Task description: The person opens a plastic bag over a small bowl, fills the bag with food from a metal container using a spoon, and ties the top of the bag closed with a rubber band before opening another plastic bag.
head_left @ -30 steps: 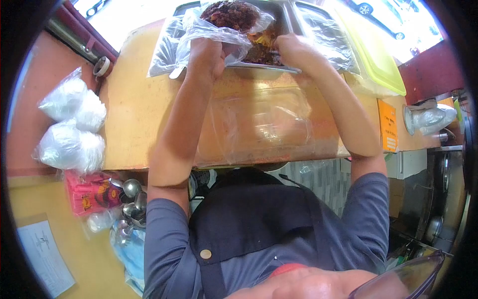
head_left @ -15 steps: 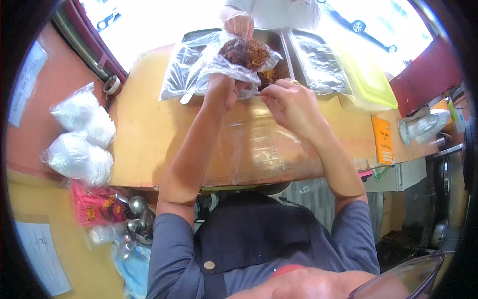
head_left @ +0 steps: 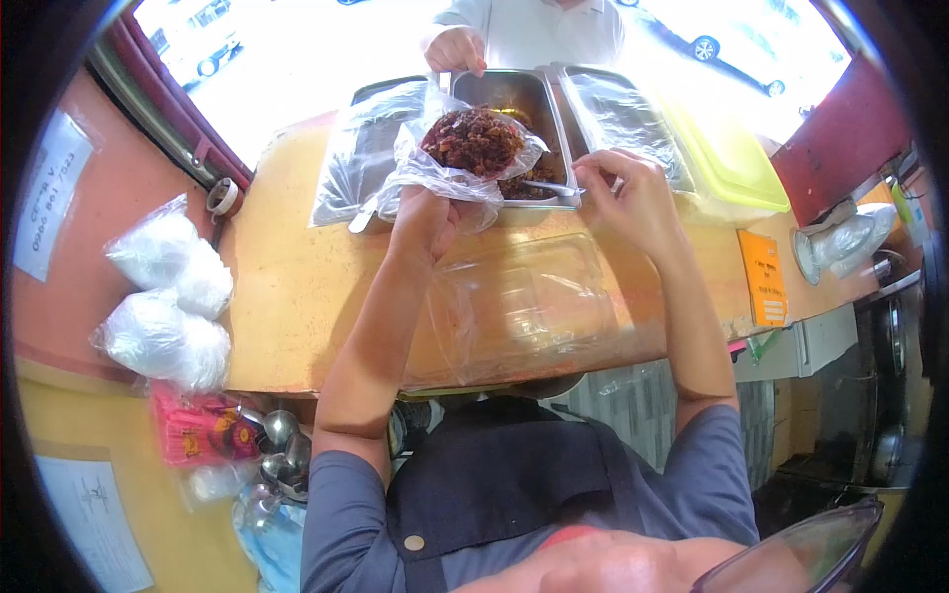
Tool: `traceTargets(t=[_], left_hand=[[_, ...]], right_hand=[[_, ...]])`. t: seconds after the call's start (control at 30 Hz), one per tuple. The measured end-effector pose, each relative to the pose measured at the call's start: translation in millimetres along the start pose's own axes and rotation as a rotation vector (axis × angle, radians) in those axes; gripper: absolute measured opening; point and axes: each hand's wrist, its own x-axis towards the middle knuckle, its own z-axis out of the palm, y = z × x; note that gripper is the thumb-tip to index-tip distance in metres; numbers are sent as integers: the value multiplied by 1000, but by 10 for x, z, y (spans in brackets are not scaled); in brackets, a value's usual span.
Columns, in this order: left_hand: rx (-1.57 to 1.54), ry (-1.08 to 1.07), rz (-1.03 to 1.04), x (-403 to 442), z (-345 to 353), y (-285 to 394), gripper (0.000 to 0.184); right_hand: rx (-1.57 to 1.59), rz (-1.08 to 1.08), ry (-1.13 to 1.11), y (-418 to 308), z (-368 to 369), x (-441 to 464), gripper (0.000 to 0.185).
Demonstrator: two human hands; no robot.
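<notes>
Bulging whitish plastic bags [head_left: 163,341] near a pink packet [head_left: 198,430]

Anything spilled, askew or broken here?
Nothing clearly spilled or broken. The left hand holds the plastic bag of dark food over the metal tray. The counter looks reddish in patches, probably just wear.

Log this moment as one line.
left hand: holds plastic bag with dark crumbly food | right hand: beside utensil in metal tray | other person's hand: near tray's far rim
</notes>
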Motion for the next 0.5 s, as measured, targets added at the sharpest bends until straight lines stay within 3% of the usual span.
traceTargets(t=[0.2,0.33,0.43,0.5], left_hand=[[93,48,3,-51,25,5,37],[46,27,15,-71,-12,-33,38],[55,12,48,-125,16,-30,35],[101,23,63,-164,50,-6,30]], right_hand=[[7,-3,-19,41,87,469,24],[4,-38,-101,518,597,1291,49],[-34,76,-325,357,724,1595,50],[154,158,-343,169,723,1611,45]])
